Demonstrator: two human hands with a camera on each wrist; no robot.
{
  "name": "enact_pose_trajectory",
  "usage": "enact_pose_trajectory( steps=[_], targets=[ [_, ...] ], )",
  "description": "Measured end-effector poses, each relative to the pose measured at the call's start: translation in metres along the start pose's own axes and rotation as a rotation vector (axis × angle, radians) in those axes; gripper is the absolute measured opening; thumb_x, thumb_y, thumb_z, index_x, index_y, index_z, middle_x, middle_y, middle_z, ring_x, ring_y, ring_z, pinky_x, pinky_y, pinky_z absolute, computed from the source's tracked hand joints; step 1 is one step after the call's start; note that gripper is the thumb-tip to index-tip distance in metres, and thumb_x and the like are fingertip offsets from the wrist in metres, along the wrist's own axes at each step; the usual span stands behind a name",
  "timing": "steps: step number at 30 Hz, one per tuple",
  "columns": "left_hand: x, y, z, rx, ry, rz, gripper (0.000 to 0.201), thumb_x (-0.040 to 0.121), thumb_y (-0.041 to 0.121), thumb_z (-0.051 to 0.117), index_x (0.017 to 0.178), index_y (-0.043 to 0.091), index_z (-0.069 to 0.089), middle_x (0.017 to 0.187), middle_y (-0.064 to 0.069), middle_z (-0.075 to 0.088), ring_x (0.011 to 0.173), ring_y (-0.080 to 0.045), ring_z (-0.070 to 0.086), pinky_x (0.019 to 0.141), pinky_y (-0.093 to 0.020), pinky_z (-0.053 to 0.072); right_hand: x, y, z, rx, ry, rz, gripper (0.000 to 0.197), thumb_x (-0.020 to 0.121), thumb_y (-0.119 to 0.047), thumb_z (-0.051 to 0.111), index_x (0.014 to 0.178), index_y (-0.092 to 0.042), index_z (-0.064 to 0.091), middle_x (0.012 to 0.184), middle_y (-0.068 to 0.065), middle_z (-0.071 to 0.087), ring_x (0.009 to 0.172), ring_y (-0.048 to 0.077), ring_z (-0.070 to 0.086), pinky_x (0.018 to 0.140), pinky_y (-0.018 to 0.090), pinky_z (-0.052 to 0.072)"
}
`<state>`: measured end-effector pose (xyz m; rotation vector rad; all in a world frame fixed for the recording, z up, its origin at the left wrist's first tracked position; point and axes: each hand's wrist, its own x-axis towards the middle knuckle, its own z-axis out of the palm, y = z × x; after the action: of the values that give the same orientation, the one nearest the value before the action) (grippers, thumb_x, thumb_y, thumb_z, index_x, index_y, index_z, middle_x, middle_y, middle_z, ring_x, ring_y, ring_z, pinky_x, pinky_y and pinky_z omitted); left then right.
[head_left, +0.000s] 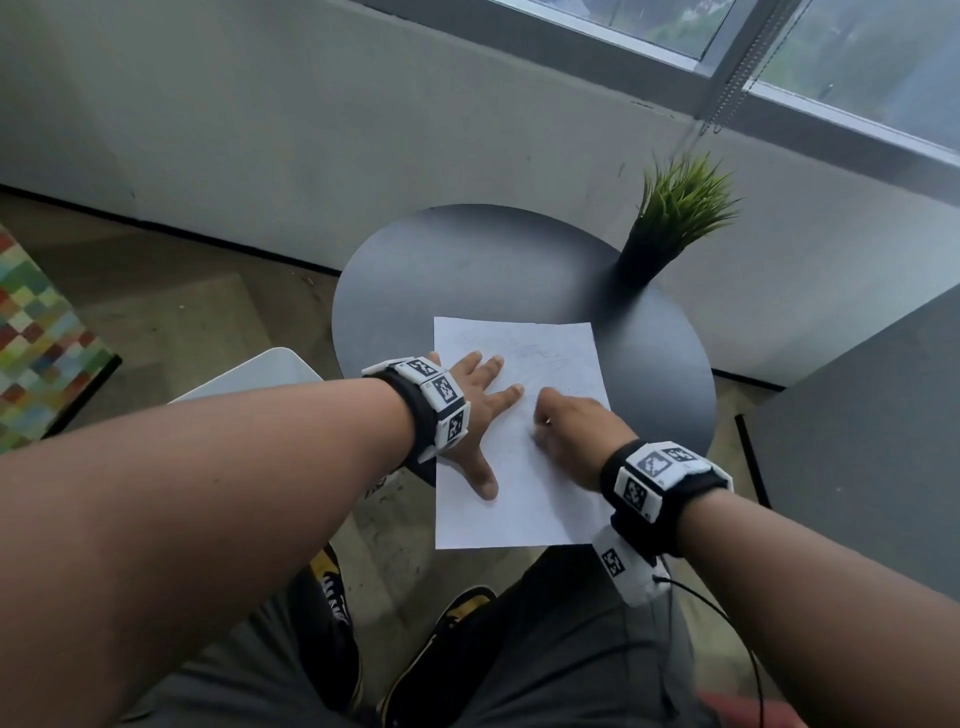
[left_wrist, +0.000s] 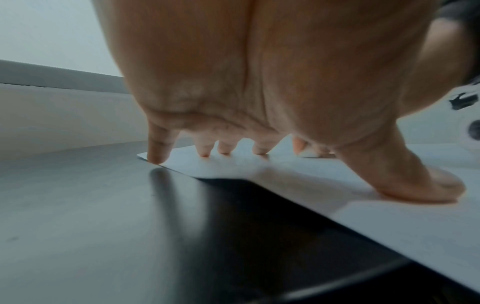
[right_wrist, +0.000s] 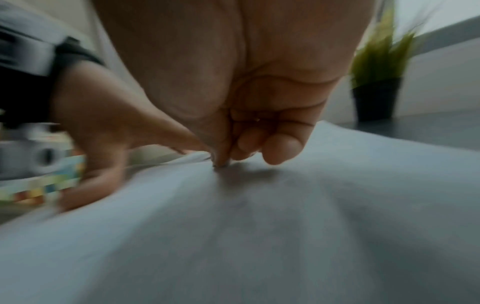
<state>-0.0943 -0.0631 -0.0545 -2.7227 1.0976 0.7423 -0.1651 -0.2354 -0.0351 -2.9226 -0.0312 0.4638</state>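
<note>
A white sheet of paper (head_left: 550, 358) with faint pencil marks lies on a round dark table (head_left: 467, 260), its near end hanging over the table's edge. My left hand (head_left: 480, 400) presses flat on the sheet's left side, fingers and thumb spread. The left wrist view shows its fingertips (left_wrist: 157, 158) down on the paper (left_wrist: 389, 226) near its edge. My right hand (head_left: 571, 426) sits on the middle of the sheet with fingers curled and the tips pressed to the paper (right_wrist: 259, 236). Whether the right hand (right_wrist: 233, 82) pinches something tiny is hidden; that view is blurred.
A black pot of green grass (head_left: 675, 218) stands at the table's far right by the wall. A white seat (head_left: 260, 369) is left of the table, a colourful checked surface (head_left: 36, 338) farther left, a grey block (head_left: 857, 415) on the right. My shoes (head_left: 332, 587) are below.
</note>
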Motion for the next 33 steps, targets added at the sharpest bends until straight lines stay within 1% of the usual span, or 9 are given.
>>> enact_pose_trajectory(
  steps=[4,11,13,16,19,22,26,31,33],
  targets=[
    [-0.006,0.004,-0.003,-0.010,0.096,0.017,0.116,0.070,0.084,0.065,0.161,0.035,0.012,0.169,-0.009,0.005,0.154,-0.031,0.009,0.120,-0.060,0.021,0.008,0.014,-0.004,0.039,0.034,0.154,0.013,0.093,-0.029,0.048,0.096,-0.016,0.045,0.099,0.009,0.061,0.088,0.032,0.055,0.077,0.039,0.049],
    [-0.008,0.001,0.007,-0.018,0.021,0.029,0.132,0.065,0.087,0.066,0.162,0.034,-0.006,0.169,-0.005,-0.018,0.156,-0.030,-0.014,0.121,-0.065,0.007,-0.033,-0.027,0.017,-0.079,-0.050,-0.302,0.012,0.094,-0.027,0.046,0.087,-0.019,0.040,0.081,-0.004,0.049,0.074,0.023,0.048,0.063,0.031,0.032],
    [-0.006,0.001,0.006,-0.020,0.010,0.024,0.133,0.065,0.087,0.066,0.161,0.035,-0.008,0.169,-0.004,-0.020,0.155,-0.030,-0.015,0.120,-0.068,0.006,-0.025,-0.019,0.012,-0.066,-0.058,-0.248,0.010,0.095,-0.027,0.046,0.094,-0.017,0.045,0.087,0.000,0.056,0.081,0.025,0.054,0.066,0.033,0.038],
    [-0.006,0.003,0.006,-0.027,-0.006,0.006,0.133,0.065,0.087,0.067,0.161,0.037,-0.009,0.169,-0.003,-0.021,0.155,-0.029,-0.016,0.117,-0.073,0.006,-0.006,0.000,-0.002,0.007,0.033,-0.015,0.013,0.096,-0.027,0.046,0.099,-0.015,0.045,0.098,0.006,0.061,0.089,0.030,0.055,0.071,0.034,0.044],
    [-0.008,0.003,0.004,-0.035,-0.023,0.002,0.133,0.065,0.086,0.068,0.161,0.036,-0.010,0.168,-0.003,-0.022,0.155,-0.029,-0.017,0.116,-0.075,0.006,-0.016,-0.021,0.009,-0.035,0.007,-0.119,0.008,0.095,-0.025,0.045,0.096,-0.017,0.043,0.094,0.007,0.059,0.087,0.030,0.055,0.069,0.031,0.037],
    [-0.008,0.002,0.003,-0.039,-0.028,0.005,0.133,0.065,0.086,0.067,0.161,0.037,-0.010,0.168,-0.002,-0.024,0.155,-0.029,-0.018,0.115,-0.076,0.005,-0.031,-0.029,0.016,-0.035,-0.086,-0.197,0.012,0.094,-0.027,0.048,0.093,-0.016,0.044,0.093,0.007,0.060,0.086,0.030,0.056,0.069,0.034,0.042],
    [-0.007,0.003,0.005,-0.040,-0.025,0.001,0.132,0.066,0.086,0.067,0.160,0.037,-0.011,0.168,-0.001,-0.024,0.155,-0.029,-0.018,0.115,-0.076,0.007,-0.014,0.012,-0.004,0.064,0.014,0.143,0.013,0.094,-0.027,0.046,0.099,-0.016,0.045,0.103,0.008,0.061,0.091,0.031,0.056,0.076,0.035,0.047],
    [-0.008,0.001,0.005,-0.045,-0.031,0.006,0.133,0.065,0.087,0.067,0.160,0.038,-0.012,0.167,0.000,-0.027,0.155,-0.028,-0.020,0.116,-0.076,0.005,-0.036,-0.025,0.021,-0.010,-0.060,-0.130,0.015,0.097,-0.028,0.043,0.089,-0.017,0.036,0.085,0.001,0.052,0.081,0.027,0.052,0.066,0.033,0.036],
    [-0.008,0.000,0.005,-0.049,-0.033,0.006,0.133,0.065,0.087,0.066,0.160,0.039,-0.012,0.167,0.000,-0.027,0.155,-0.027,-0.020,0.116,-0.076,0.005,-0.027,-0.012,0.015,-0.002,-0.042,-0.062,0.014,0.096,-0.027,0.046,0.094,-0.015,0.041,0.092,0.005,0.058,0.088,0.029,0.055,0.069,0.033,0.040]
  ],
)
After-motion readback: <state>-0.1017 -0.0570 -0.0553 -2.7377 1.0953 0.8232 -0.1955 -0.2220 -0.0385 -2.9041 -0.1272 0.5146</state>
